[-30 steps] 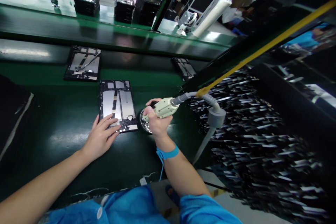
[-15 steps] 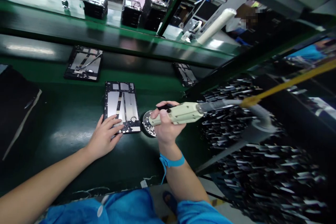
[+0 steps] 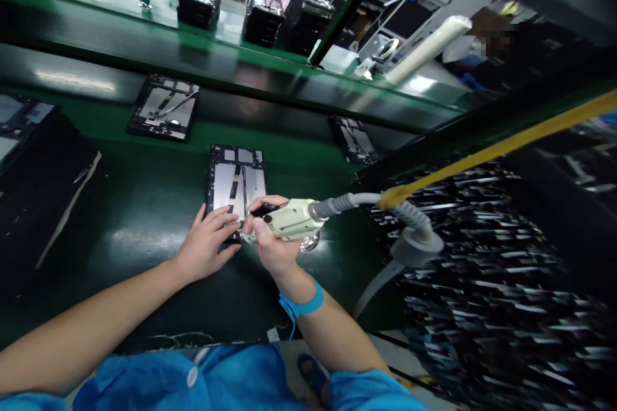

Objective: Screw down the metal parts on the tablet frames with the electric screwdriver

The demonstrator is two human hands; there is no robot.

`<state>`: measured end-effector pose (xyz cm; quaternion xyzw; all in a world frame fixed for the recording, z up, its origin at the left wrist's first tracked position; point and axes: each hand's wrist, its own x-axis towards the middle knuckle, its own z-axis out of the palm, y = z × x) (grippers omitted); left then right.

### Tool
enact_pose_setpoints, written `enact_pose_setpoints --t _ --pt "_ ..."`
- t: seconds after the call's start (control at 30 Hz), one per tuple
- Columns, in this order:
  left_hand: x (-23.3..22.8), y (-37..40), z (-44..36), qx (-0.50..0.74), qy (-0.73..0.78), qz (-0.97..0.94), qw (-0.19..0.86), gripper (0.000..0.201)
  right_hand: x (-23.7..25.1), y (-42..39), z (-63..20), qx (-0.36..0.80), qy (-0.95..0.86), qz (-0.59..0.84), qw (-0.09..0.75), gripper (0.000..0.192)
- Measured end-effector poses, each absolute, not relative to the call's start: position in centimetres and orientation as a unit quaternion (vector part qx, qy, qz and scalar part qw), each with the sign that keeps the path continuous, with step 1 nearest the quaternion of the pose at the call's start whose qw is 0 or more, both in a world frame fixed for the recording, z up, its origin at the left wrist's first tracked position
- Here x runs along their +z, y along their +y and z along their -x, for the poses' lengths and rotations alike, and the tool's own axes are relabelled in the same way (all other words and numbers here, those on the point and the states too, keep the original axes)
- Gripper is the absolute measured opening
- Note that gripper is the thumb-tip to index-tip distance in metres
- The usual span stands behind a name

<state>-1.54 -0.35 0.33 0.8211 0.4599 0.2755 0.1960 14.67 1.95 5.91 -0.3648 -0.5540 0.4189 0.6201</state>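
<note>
An open tablet chassis (image 3: pixel 237 181) with a silver inner plate lies flat on the dark green work surface (image 3: pixel 144 231). My left hand (image 3: pixel 206 245) rests flat on its near left corner, fingers spread. My right hand (image 3: pixel 270 243) grips a cream electric screwdriver (image 3: pixel 289 225), its tip down at the chassis's near right corner, close to my left fingertips. A grey hose (image 3: pixel 385 212) runs from the tool's back end to the right. A blue wrist strap (image 3: pixel 301 304) circles my right wrist.
A round metal screw dish (image 3: pixel 309 244) sits just right of my right hand. Another open chassis (image 3: pixel 164 108) lies farther back left, a third (image 3: pixel 354 139) at the back right. A black mat (image 3: pixel 33 167) covers the left. Stacked black trays (image 3: pixel 263 18) stand beyond the rail.
My right hand has carried the screwdriver left, from over the screw dish to the chassis's near right corner. My left hand stayed on the chassis.
</note>
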Motion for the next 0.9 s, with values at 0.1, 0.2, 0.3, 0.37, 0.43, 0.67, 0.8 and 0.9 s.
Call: enact_pose_setpoints --t 0.1,0.2,0.3,0.37,0.43,0.67,0.8,0.9 --pt "0.4 -0.4 1.5 0.278 0.460 -0.820 0.196 0.036 5.8 2.0 -14.6 0.436 -0.555 0.344 0.619 0.025" --pt "0.3 -0.4 1.5 0.279 0.461 -0.819 0.198 0.035 5.8 2.0 -14.5 0.432 -0.561 0.355 0.610 0.022" --pt "0.0 -0.3 1.5 0.282 0.461 -0.818 0.195 0.035 5.7 1.8 -14.5 0.420 -0.573 0.372 0.597 0.021" --pt "-0.2 -0.2 1.5 0.283 0.460 -0.819 0.191 0.036 5.5 1.6 -14.5 0.414 -0.583 0.378 0.588 0.022" --pt "-0.4 -0.2 1.5 0.282 0.459 -0.822 0.186 0.038 5.4 1.5 -14.5 0.412 -0.589 0.379 0.583 0.022" --pt "-0.7 0.3 0.9 0.274 0.465 -0.832 0.127 0.038 5.9 2.0 -15.0 0.413 -0.576 0.372 0.600 0.023" --pt "-0.1 6.1 0.1 0.271 0.509 -0.814 0.072 0.033 7.3 2.9 -17.7 0.374 -0.516 0.392 0.663 0.022" --pt "0.6 12.8 -0.4 0.278 0.559 -0.780 0.041 0.033 7.5 3.1 -20.0 0.344 -0.496 0.419 0.678 0.021"
